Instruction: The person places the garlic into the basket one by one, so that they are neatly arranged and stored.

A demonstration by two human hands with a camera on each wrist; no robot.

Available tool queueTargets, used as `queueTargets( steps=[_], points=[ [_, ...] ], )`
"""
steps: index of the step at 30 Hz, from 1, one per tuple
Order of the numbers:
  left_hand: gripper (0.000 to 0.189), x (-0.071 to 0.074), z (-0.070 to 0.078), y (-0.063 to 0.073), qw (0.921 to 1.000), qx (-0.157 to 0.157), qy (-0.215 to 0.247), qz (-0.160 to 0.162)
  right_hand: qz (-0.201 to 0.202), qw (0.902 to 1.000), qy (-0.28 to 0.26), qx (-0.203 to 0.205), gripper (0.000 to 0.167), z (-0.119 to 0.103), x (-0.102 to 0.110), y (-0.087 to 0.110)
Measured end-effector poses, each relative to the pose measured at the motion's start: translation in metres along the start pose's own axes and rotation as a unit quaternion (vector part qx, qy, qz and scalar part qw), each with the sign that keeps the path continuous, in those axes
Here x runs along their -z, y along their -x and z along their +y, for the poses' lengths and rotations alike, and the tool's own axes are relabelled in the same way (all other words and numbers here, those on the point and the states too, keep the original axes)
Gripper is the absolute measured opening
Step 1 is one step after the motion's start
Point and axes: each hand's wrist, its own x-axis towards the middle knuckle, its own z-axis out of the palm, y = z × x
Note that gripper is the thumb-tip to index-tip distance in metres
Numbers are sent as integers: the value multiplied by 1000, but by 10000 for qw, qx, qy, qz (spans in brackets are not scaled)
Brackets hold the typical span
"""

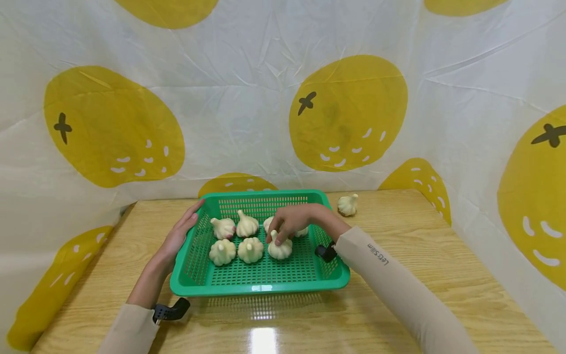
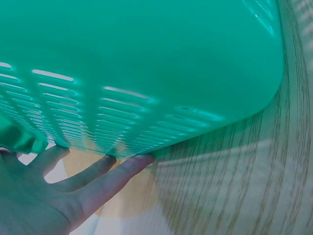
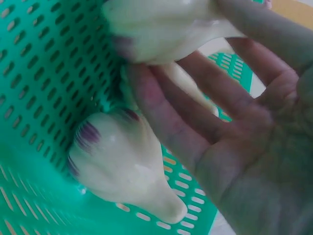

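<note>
Inside a green plastic basket (image 1: 261,289), my right hand (image 1: 294,219) pinches a white garlic bulb (image 1: 279,249) by its stem end. In the right wrist view the thumb and fingers are around that bulb (image 3: 161,29), and a purple-streaked garlic bulb (image 3: 117,156) lies below it. Two garlic bulbs (image 1: 222,252) sit to the left in the same row, and several others (image 1: 247,225) lie in the row behind, partly hidden by the right hand. My left hand (image 1: 176,238) rests along the basket's left side, fingers extended; its fingertips (image 2: 143,159) touch the slotted wall.
One garlic bulb (image 1: 347,204) lies outside the basket, on the wooden table (image 1: 411,255) at the back right. Behind and around the table hangs a white sheet (image 1: 243,123) printed with yellow fruit. Both wrists carry black straps with devices.
</note>
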Motion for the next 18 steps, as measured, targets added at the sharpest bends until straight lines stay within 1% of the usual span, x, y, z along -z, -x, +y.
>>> queueTargets(
  steps=[4, 8, 14, 18],
  points=[
    [59, 0, 0, 0, 10000, 20, -37, 5, -5, 9999, -73, -127, 27, 1, -2, -1],
    [59, 0, 0, 0, 10000, 38, -85, 31, 29, 9999, -131, -50, 28, 1, -3, -1],
    [59, 0, 0, 0, 10000, 29, 8, 25, 69, 9996, -283, -24, 27, 1, -3, 0],
    [59, 0, 0, 0, 10000, 30, 16, 25, 118, 9996, -253, 32, 27, 2, -3, 0]
  ],
)
